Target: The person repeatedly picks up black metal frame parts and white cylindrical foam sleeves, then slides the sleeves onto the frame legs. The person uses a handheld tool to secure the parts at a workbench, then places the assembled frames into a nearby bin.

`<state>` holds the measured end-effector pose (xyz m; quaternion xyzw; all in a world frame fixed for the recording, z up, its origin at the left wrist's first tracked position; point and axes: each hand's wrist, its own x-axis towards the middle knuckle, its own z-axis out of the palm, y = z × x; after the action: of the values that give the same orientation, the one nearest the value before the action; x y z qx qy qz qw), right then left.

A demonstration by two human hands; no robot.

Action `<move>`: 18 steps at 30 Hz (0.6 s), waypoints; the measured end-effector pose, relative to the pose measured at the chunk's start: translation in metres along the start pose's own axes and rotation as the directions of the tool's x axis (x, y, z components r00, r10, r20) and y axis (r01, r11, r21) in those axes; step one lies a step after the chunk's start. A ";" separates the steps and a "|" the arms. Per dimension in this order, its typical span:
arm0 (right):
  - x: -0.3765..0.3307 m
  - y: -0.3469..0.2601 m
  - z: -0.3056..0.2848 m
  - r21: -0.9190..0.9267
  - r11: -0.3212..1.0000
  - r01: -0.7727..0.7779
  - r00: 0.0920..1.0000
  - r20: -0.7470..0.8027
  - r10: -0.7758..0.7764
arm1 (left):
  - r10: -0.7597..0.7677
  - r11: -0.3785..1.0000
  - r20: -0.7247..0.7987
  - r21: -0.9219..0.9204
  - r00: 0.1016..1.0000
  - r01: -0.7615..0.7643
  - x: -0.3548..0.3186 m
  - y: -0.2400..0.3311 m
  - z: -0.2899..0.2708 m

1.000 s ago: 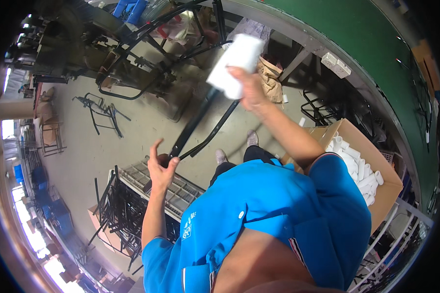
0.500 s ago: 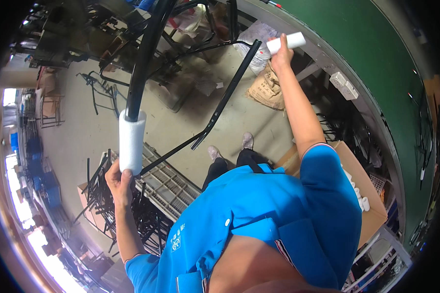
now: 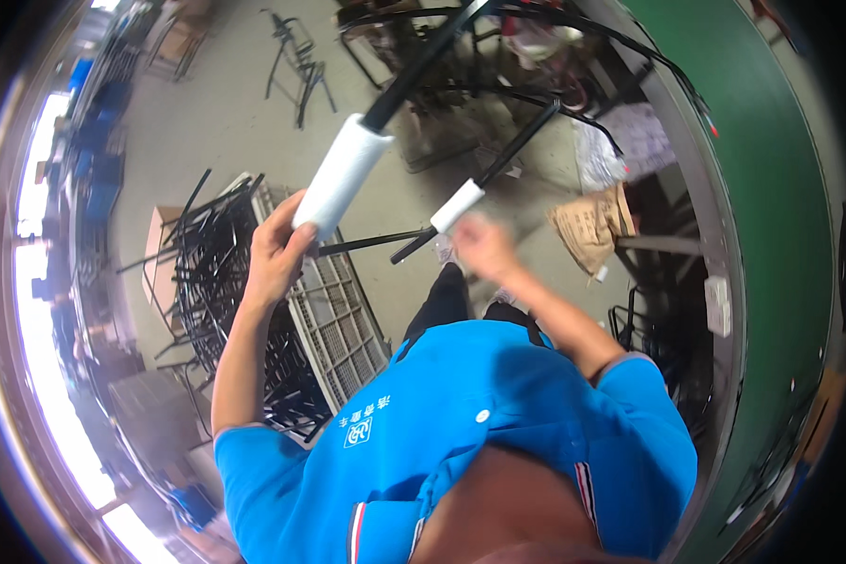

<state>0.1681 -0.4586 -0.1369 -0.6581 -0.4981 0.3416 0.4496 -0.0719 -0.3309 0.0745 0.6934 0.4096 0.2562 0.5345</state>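
Observation:
My left hand (image 3: 278, 252) is closed round the lower end of a thick white foam sleeve (image 3: 341, 177). A black metal tube (image 3: 414, 80) of a bent frame enters the sleeve's upper end. To the right, a smaller white foam sleeve (image 3: 458, 207) lies in line with another black bar (image 3: 517, 146), which shows beyond both its ends. Whether it is around that bar or in front of it, I cannot tell. My right hand (image 3: 485, 246) is just below and right of this smaller sleeve; motion smears its fingers.
A heap of black metal tubes (image 3: 226, 291) lies at the left beside a pale grid rack (image 3: 334, 324). A brown paper sack (image 3: 587, 228) and a plastic-wrapped bundle (image 3: 634, 141) stand near the green-topped bench (image 3: 771, 282). Another black frame (image 3: 298, 66) stands farther off.
My right hand has come from the far right to the middle, and the smaller white sleeve is now at the bar. The view has turned, and the frame appears farther right.

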 end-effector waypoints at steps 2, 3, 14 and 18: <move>0.060 -0.077 -0.081 0.071 0.952 0.297 0.873 -0.424 -0.241 | -0.118 0.993 0.027 0.020 0.993 0.118 0.014 -0.009 -0.016; 0.093 -0.107 -0.114 -0.366 0.724 0.585 0.603 -0.401 -0.690 | -0.150 0.988 0.046 0.054 0.988 0.148 0.018 -0.017 -0.024; 0.276 -0.130 -0.047 -0.560 0.555 0.615 0.788 0.408 -0.461 | -0.308 0.924 0.337 0.330 0.890 0.195 0.125 -0.030 -0.119; 0.290 -0.134 -0.044 -0.538 0.551 0.637 0.771 0.443 -0.458 | -0.477 0.834 0.337 0.465 0.812 0.297 0.119 -0.035 -0.126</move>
<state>0.2391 -0.1773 0.0036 -0.5333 -0.8188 0.0630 0.2031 -0.1188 -0.1601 0.0685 0.7246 0.4560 -0.1106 0.5047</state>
